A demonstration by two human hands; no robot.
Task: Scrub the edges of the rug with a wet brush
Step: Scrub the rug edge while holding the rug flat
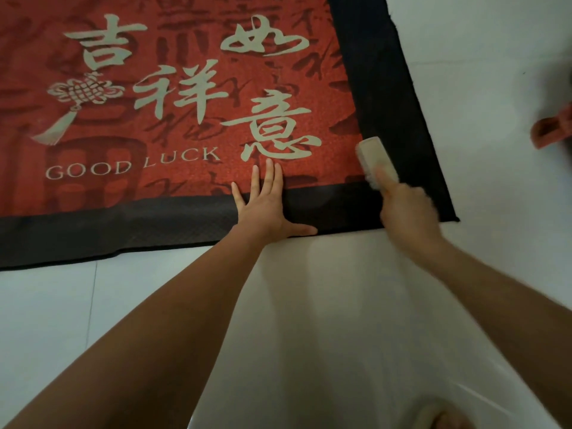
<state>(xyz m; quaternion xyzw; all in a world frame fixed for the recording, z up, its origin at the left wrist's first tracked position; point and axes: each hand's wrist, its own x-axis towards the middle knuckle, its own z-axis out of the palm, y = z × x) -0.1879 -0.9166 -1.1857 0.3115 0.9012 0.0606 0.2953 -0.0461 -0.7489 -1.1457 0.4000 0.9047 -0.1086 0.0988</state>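
Red and black, the rug [192,97] is lying flat on the white tiled floor [495,72], its red field carrying pale calligraphy, a knot-and-tassel motif and the words GOOD LUCK, all framed by a black border [393,97]. Its near right corner is pointing toward the lower right, and the near edge is running across the view from left to right.

The left hand [263,205] is lying open and flat on the rug, palm down, fingers straight and spread. The fingertips are reaching onto the red field just below the calligraphy, the palm is pressing on the near black border, and the thumb is stretching out to the right along the rug's near edge.

The right hand [408,212] is gripping a pale scrubbing brush [376,162], fingers curled around its rear part with the index finger lying along the top of its back. The brush is sitting bristles down on the black border near the rug's near right corner, right where the border is meeting the red field, its long axis pointing away from the person. The hand looks slightly blurred.

A reddish object [554,128] is lying on the floor at the right edge of the view, well apart from the rug and too blurred to identify.
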